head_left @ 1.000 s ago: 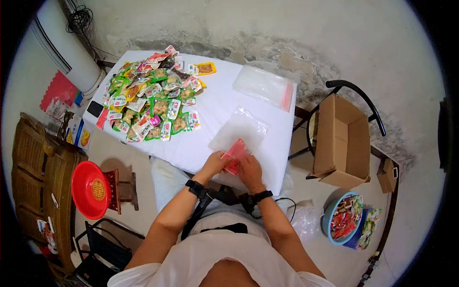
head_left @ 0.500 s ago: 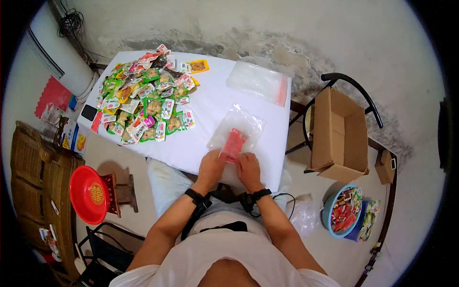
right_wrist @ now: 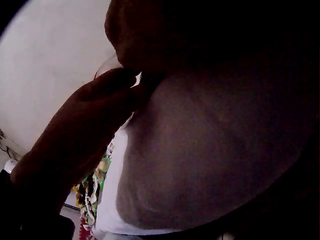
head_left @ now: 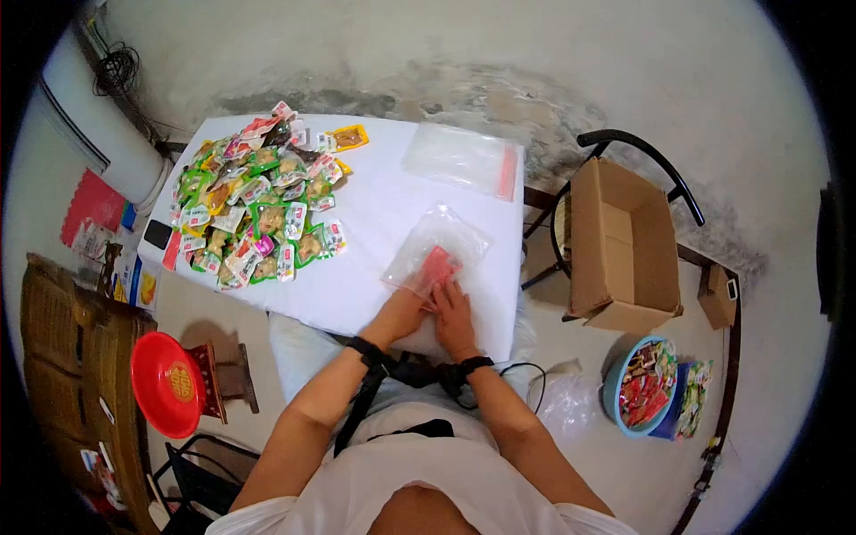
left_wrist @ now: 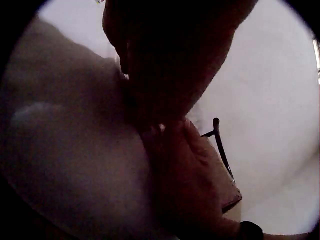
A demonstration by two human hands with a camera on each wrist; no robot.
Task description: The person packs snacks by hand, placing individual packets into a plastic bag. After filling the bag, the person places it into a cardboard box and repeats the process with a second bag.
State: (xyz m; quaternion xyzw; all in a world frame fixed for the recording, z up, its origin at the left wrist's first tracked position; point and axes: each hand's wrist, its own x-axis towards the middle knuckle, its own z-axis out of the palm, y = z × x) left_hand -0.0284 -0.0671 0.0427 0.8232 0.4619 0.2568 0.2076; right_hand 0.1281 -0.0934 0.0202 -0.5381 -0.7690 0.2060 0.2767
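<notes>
A clear plastic bag [head_left: 459,230] lies on the white table, with a flat red packet [head_left: 435,266] inside it near the opening edge. My left hand [head_left: 401,316] pinches the bag's near edge, its fingertips partly hidden. Close beside it, my right hand [head_left: 456,323] holds the same edge, its fingers reaching over the packet's lower end. In the dark left wrist view, the right hand [left_wrist: 185,175] has thumb and finger together. The right wrist view shows the left hand [right_wrist: 85,120] with a bit of clear plastic beyond its fingertips.
A heap of colourful snack packets [head_left: 259,209] covers the table's left side, by a black phone [head_left: 158,234]. Clear bags [head_left: 455,159] lie at the back right. To the right are a cardboard box [head_left: 624,241] on a chair and a blue basin [head_left: 615,401] of packets on the floor.
The red packet has gone from between my hands to lying flat in the clear bag. Both hands have drawn back to the bag's near edge. The head view has shifted slightly.
</notes>
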